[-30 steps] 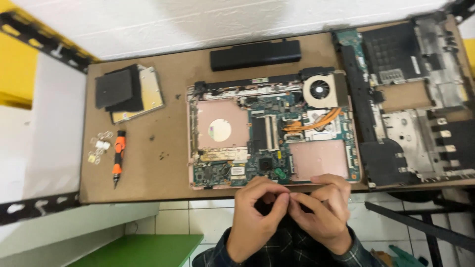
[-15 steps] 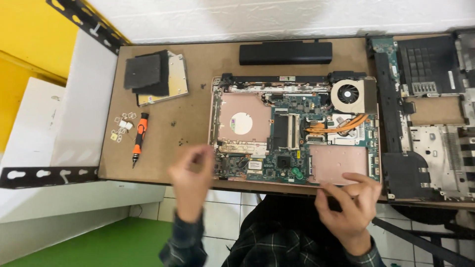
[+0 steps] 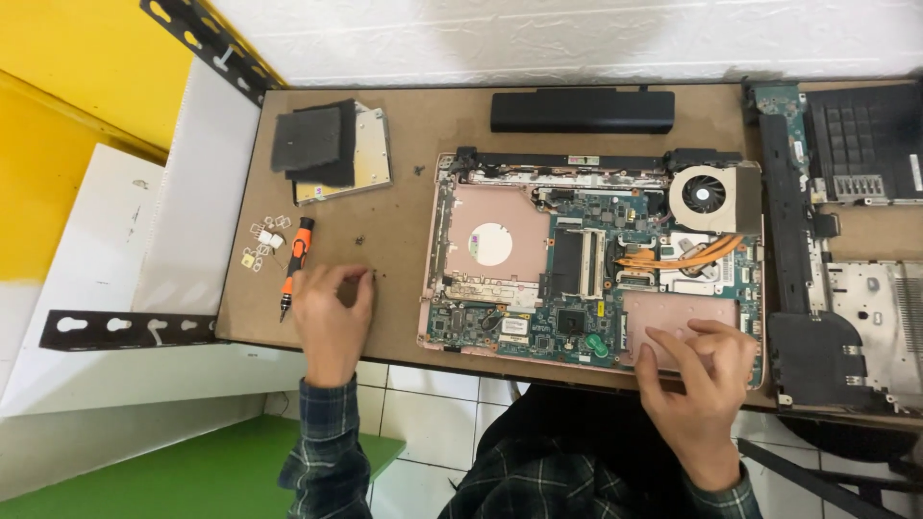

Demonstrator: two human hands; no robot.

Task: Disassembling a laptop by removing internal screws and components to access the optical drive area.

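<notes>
Left hand: the left hand [image 3: 332, 312] rests on the table [image 3: 404, 163] at the near edge, fingers curled narrow with tips down on the wood; whether it pinches anything I cannot tell.
Screwdriver: the orange-and-black screwdriver [image 3: 293, 264] lies just beside the left hand, at its 11 o'clock, tip toward the near edge.
Small parts: pale small parts [image 3: 264, 240] sit at 9 o'clock of the screwdriver.
Right hand: the right hand [image 3: 702, 370] lies spread fairly wide, empty, fingers on the pink plate at the near right corner of the laptop base [image 3: 586, 259].
Fan: the fan [image 3: 707, 195] sits at 12 o'clock of the right hand.
Battery: the black battery [image 3: 582, 111] lies at 12 o'clock of the base.
Drive: the drive [image 3: 332, 154], with a black pad on it, lies at 12 o'clock of the left hand, well apart.
</notes>
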